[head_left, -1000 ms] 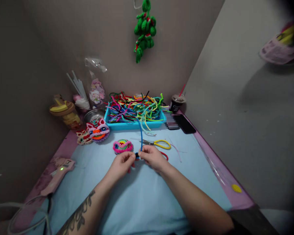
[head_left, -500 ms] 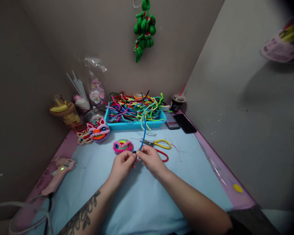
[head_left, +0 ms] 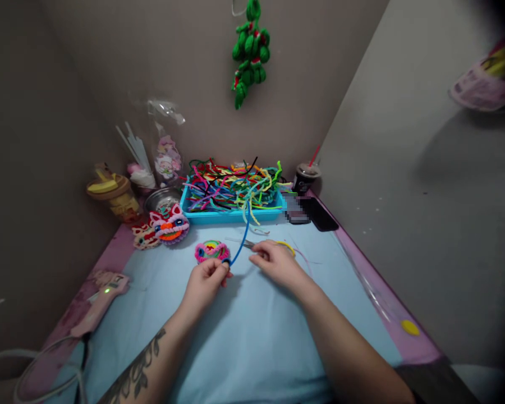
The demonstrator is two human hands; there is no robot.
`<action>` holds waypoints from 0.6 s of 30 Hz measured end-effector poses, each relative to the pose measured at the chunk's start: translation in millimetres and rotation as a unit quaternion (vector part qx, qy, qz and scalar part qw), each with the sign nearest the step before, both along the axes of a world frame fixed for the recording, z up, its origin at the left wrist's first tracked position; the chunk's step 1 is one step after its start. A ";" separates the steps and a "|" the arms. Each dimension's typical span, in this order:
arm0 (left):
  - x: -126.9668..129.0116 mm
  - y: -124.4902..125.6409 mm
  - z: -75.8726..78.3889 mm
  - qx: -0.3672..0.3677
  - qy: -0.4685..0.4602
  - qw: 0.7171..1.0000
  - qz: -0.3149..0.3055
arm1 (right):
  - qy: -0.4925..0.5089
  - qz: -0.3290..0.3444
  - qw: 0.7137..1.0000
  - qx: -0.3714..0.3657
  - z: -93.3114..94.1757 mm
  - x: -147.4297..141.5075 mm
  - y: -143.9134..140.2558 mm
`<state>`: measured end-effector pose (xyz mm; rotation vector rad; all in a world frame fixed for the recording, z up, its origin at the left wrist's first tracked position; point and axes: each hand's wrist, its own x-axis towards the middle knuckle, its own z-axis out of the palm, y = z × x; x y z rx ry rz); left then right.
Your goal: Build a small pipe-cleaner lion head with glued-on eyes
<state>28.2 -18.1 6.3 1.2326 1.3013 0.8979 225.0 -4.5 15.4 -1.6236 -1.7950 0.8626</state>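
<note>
The left hand [head_left: 204, 282] pinches the lower end of a thin blue fuzzy stem [head_left: 243, 239] beside a round pink fuzzy ornament [head_left: 211, 252], and the right hand [head_left: 280, 266], grip slightly spread, partly hides yellow-handled metal scissors [head_left: 248, 244].

There's one left hand [head_left: 205, 283], one right hand [head_left: 280, 266], one held blue pipe cleaner [head_left: 242, 241], one scissors [head_left: 248, 244]. Bench [head_left: 252, 342] left edge has two lion heads [head_left: 170, 226], one glue gun [head_left: 99, 304]; far edge has one tray [head_left: 232, 216].
</note>
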 end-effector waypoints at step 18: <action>-23.3 10.3 16.2 0.099 0.037 0.989 0.107 | -0.126 0.004 0.990 -0.069 -1.5 48.0 9.6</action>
